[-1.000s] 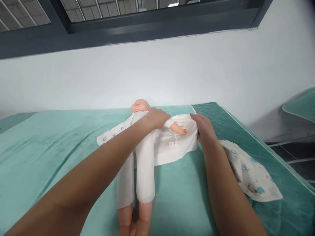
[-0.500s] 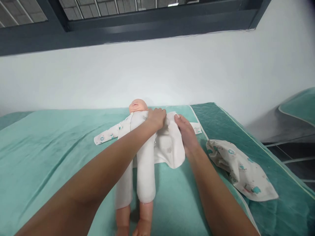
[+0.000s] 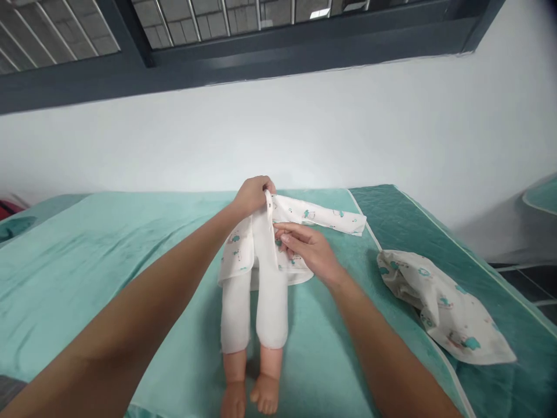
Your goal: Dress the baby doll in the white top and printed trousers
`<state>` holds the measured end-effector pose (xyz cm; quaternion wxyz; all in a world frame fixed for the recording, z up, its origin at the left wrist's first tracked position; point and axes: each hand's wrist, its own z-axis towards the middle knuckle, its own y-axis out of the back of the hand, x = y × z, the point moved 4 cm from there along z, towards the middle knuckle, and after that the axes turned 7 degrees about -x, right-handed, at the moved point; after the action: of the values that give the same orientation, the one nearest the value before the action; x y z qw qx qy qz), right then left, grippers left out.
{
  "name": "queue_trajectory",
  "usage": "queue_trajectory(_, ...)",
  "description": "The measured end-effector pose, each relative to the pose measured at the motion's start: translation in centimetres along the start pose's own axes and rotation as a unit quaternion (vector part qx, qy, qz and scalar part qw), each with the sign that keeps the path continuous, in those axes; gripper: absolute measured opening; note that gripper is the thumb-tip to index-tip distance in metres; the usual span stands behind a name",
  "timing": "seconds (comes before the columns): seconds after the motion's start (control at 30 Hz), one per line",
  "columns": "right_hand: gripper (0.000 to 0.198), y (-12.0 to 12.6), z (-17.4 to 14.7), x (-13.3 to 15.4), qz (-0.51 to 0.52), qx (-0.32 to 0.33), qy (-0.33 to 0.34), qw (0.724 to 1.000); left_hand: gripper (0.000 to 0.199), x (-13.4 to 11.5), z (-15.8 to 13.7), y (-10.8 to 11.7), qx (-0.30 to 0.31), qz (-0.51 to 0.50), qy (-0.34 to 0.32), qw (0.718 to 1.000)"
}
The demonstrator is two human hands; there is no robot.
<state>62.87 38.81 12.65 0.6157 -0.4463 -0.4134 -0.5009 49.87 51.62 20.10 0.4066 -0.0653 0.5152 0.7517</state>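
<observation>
A baby doll (image 3: 272,313) lies on its back on the green bed cover, its feet toward me and its head hidden behind my left hand. It wears a white baby shirt (image 3: 237,249) with a small teal print, its front parted over the white body. My left hand (image 3: 256,194) is closed on the shirt's front edge near the neck. My right hand (image 3: 307,247) touches the same front panel lower down, fingers bent together at its edge. One printed sleeve (image 3: 322,215) stretches out flat to the right.
A crumpled printed cloth (image 3: 448,307) of similar pattern lies to the right on the darker green quilted cover (image 3: 491,290). Behind the bed rises a white wall (image 3: 261,139) beneath a dark window frame (image 3: 304,46) with metal bars.
The right front panel, earlier spread open with its plain inside showing, now lies over the doll's side, print outward. My left hand moved up to the neck; my right hand moved inward.
</observation>
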Motion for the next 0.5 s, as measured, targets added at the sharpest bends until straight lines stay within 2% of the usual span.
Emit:
queue_trajectory(0.1,0.023,0.2,-0.3,1.2,-0.133,-0.071,0.121,0.981,0.013,0.9,-1.7,0.8,-0.015,0.022,0.022,0.999)
queue_trajectory(0.13,0.022,0.0,-0.5,1.6,-0.179,-0.077,0.169,0.966,0.014,1.2,-2.2,0.9,-0.028,0.026,0.036,0.999)
queue_trajectory(0.2,0.024,-0.6,-0.8,1.7,-0.251,-0.039,0.228,0.94,0.015,1.6,-3.0,0.8,-0.052,0.007,0.061,0.997)
queue_trajectory(0.33,0.044,-2.1,-1.4,0.9,-0.36,0.093,0.23,0.899,0.012,2.2,-4.5,0.5,-0.104,-0.081,0.102,0.986)
queue_trajectory(0.4,0.053,-2.4,-1.7,0.7,-0.399,0.133,0.219,0.88,0.011,2.7,-5.9,0.7,-0.141,-0.119,0.114,0.976)
queue_trajectory(0.5,0.066,-2.1,-2.0,0.7,-0.41,0.172,0.195,0.874,0.016,4.1,-9.4,1.0,-0.179,-0.156,0.133,0.962)
